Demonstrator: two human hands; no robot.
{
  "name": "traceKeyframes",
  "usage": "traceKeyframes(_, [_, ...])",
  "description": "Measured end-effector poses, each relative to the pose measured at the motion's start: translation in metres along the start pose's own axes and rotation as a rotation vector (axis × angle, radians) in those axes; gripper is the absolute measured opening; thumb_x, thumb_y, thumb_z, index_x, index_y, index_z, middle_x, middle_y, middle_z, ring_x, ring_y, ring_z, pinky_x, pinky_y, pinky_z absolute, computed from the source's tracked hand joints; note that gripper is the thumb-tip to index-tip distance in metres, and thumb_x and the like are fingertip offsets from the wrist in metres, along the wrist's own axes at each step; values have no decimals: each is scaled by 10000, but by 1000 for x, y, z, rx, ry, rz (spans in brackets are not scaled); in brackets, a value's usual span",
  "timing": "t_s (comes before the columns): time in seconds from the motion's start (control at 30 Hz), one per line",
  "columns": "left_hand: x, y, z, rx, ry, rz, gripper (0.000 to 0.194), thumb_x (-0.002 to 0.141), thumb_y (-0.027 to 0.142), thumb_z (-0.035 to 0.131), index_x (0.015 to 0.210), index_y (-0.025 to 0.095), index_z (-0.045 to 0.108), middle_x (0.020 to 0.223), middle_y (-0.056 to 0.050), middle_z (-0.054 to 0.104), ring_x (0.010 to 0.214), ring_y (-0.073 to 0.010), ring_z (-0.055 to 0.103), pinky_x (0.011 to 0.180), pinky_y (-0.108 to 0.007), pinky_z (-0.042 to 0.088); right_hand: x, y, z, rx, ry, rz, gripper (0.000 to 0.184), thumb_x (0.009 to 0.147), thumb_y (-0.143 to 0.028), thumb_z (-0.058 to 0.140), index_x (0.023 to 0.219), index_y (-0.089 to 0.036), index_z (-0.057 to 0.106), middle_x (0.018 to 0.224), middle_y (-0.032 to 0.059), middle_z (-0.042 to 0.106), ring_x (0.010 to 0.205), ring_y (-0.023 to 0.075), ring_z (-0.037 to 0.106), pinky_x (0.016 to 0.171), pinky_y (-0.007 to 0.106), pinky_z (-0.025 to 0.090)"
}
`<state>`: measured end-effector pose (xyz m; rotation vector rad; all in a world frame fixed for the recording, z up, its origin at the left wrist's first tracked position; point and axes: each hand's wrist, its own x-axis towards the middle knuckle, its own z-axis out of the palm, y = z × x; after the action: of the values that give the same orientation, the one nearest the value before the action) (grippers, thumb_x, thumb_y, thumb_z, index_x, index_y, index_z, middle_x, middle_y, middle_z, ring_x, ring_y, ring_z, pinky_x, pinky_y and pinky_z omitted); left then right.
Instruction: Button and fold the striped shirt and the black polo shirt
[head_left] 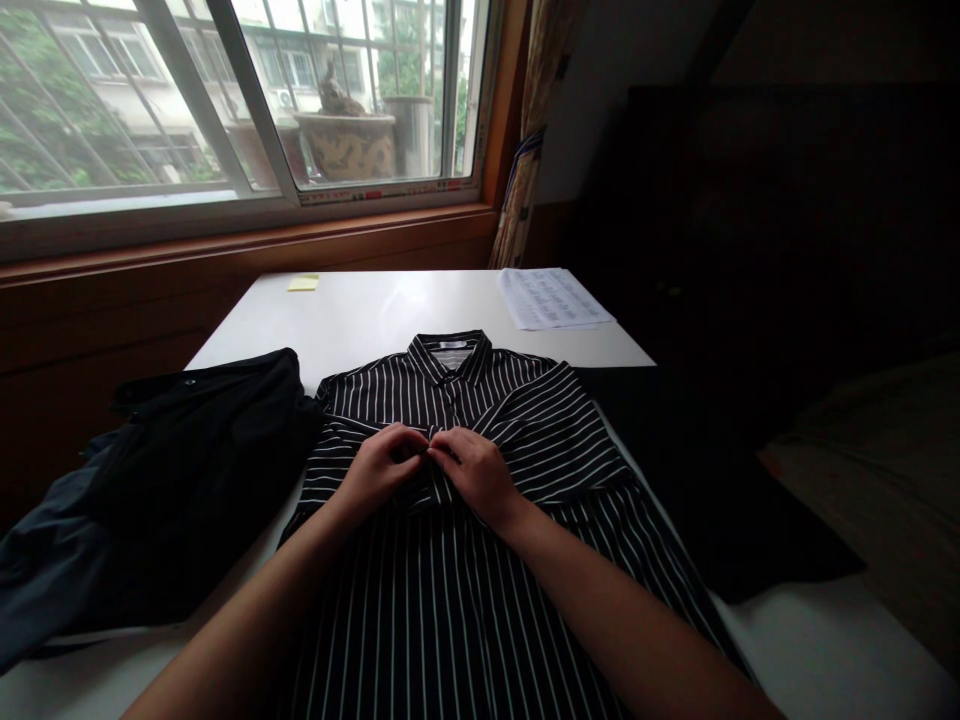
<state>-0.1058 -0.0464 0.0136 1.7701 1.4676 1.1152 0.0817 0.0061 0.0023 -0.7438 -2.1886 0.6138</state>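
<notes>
A black shirt (450, 590) with white stripes lies front up on the table, its collar toward the window. Both of its sleeves are folded inward across the chest. My left hand (386, 462) and my right hand (474, 470) meet at the middle of the chest, over the sleeve ends. Each hand pinches the striped cloth between thumb and fingers, and the fingertips nearly touch. What exactly lies between the fingertips, a cuff edge or a button, is too small to tell.
Dark folded clothes (202, 470) lie at the left, and a black cloth (720, 480) hangs over the table's right edge. On the white table (390, 305) are a yellow sticky note pad (304, 284) and printed papers (555, 298). A barred window (360, 100) stands behind.
</notes>
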Motion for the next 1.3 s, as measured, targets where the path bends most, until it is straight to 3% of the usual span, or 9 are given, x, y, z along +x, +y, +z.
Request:
traceKeyframes(0.27, [-1, 3, -12, -145, -86, -56, 154, 913, 302, 631, 988, 206, 726, 975, -42, 708, 950, -210, 649, 880, -319, 494, 0, -2, -6, -27, -14, -133, 100, 1005, -253, 553, 970, -226, 643, 894, 49, 677, 866, 203, 643, 829, 338, 523])
traceKeyframes(0.43, [1, 4, -16, -167, -108, -124, 240, 931, 396, 611, 907, 187, 724, 904, -43, 709, 873, -206, 644, 813, -303, 497, -1, -1, -8, -14, -59, -198, 132, 1025, -269, 515, 1013, -238, 643, 940, 51, 688, 906, 190, 645, 864, 331, 525])
traceKeyframes(0.63, [4, 3, -19, -145, -184, -109, 269, 903, 450, 644, 899, 188, 702, 891, -35, 691, 867, -199, 634, 816, -304, 497, -3, 0, -9, -21, -68, -236, 134, 1021, -255, 518, 1032, -239, 651, 935, 60, 690, 890, 192, 645, 849, 335, 535])
traceKeyframes(1.3, [2, 3, -20, -189, -181, -93, 281, 917, 450, 617, 841, 181, 642, 829, -20, 601, 785, -170, 555, 715, -269, 477, -2, -1, -10, 6, -72, -213, 181, 1019, -251, 513, 1063, -253, 689, 962, 62, 708, 919, 194, 662, 869, 336, 545])
